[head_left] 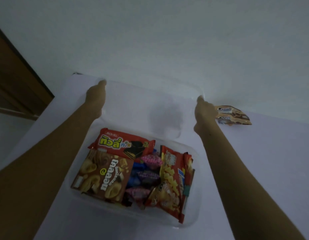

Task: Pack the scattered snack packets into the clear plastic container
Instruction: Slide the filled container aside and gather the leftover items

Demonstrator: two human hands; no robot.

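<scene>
A clear plastic container (196,201) sits on the white table, filled with snack packets: a red wafer packet (122,143), a brown biscuit packet (101,175), an orange-red crisps packet (174,179) and several small pink and blue sweets (146,172) between them. Its clear lid (150,104) stands raised behind it. My left hand (96,94) grips the lid's far left corner. My right hand (203,110) grips the far right corner. A brown cookie packet (234,116) lies on the table just right of my right hand, outside the container.
The white table (254,170) ends at a left edge running diagonally, with pale floor beyond. A dark wooden door (15,80) stands at the far left. A plain white wall (167,32) rises behind the table.
</scene>
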